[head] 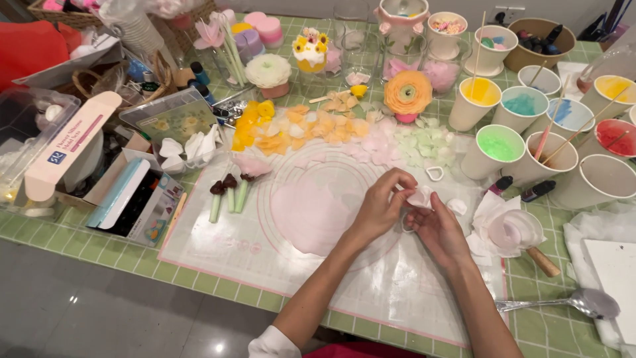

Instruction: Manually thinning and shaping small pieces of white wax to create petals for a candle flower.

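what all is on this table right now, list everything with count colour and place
silicone mat: one, clear with pink rings, centre
pale pink sheet: one, on the mat
petal: one, pale pink, pinched in the fingers of both hands
loose petals: many, yellow through orange and pink to green, top edge of the mat
green stems: three, dark tips, left on the mat
orange flower: one, behind the petals
paper cups: about a dozen, white, coloured contents, right
spoon: one, metal, lower right
box: one, white and peach, left
left hand: on the petal
right hand: on the petal
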